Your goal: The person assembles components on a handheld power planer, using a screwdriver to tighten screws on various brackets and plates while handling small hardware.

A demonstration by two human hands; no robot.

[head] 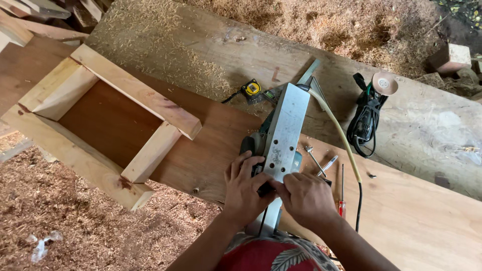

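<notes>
The planer [281,135] lies sole-up at the frame's centre, its long axis running from the hands up toward the upper right. Both hands close on its near end: the left hand [246,188] grips the body's left side, while the right hand [307,196] pinches at the sole's lower edge, equally near.

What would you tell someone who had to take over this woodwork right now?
Left hand: resting on the electric planer, which lies sole-up on the plywood board.
Right hand: fingertips at the middle of the planer's metal sole, next to the left hand's.
Nearby: a wrench and a red-handled screwdriver lie just right of the planer; a tape measure sits beyond it; a corded sander lies further right.
Done: a wooden frame sits assembled on the left.
Left: the hands cover the spot being handled, so its state cannot be seen.
</notes>
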